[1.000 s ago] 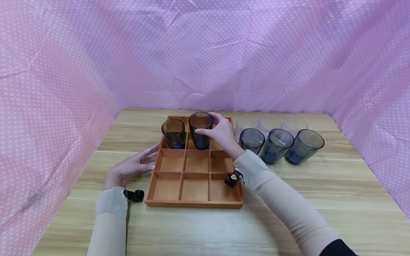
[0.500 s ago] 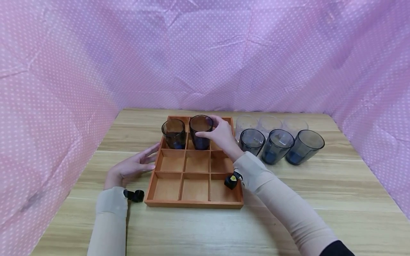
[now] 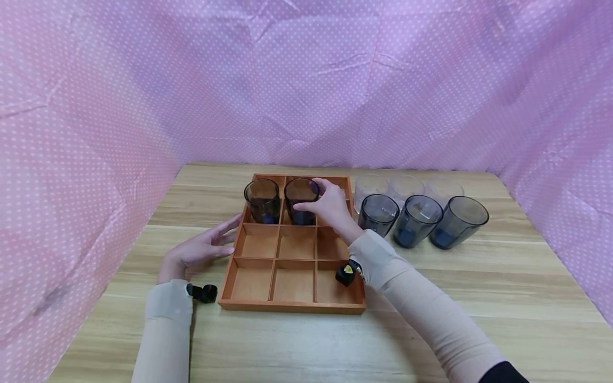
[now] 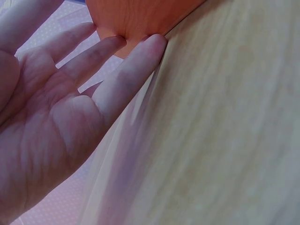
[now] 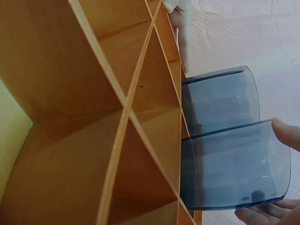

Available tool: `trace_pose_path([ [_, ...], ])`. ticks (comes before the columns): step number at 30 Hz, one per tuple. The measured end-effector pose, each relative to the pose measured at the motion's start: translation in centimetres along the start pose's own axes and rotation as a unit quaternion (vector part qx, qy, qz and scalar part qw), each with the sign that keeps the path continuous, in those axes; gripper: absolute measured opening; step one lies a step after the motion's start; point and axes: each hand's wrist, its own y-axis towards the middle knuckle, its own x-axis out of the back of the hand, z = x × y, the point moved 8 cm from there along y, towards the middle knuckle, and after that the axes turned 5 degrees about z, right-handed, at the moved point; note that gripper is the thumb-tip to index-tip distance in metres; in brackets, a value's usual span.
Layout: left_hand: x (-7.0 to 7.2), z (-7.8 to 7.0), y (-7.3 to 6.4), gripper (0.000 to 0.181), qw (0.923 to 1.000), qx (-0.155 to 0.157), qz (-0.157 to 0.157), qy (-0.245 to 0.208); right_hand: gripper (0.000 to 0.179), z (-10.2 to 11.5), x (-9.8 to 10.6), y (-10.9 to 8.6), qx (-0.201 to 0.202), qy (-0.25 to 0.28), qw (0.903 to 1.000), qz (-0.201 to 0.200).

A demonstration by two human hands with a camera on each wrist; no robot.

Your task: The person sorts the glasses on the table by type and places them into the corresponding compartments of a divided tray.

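Right hand (image 3: 332, 207): thumb and fingers clamped on dark cup (image 3: 295, 197) near its rim | dark cup: in tray (image 3: 292, 307), middle column, second row from back | left hand (image 3: 198, 249): fingers apart, tips touching tray's left side | neighbouring cup (image 3: 263, 205): tray's left column, same row | three grey cups (image 3: 417, 221): right of tray
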Motion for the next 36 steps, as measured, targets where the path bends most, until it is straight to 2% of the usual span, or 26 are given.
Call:
trace_pose_path([
  [14, 0.04, -0.12, 0.25, 0.084, 0.9999, 0.002, 0.001, 0.017, 0.078, -0.3, -0.1, -0.02, 0.005, -0.013, 0.9999, 0.002],
  [23, 0.11, 0.09, 0.15, 0.083, 0.9995, 0.016, -0.008, 0.025, 0.08, -0.44, -0.47, -0.27, 0.008, -0.027, 0.9994, 0.017],
  [28, 0.32, 0.33, -0.13, 0.084, 0.9984, 0.036, -0.022, 0.038, 0.084, -0.33, -0.88, -0.28, 0.009, -0.053, 0.998, 0.033],
  [36, 0.25, 0.22, -0.14, 0.084, 0.9981, 0.036, -0.022, 0.045, 0.091, 0.25, -0.58, -0.84, 0.012, -0.079, 0.9959, 0.042],
])
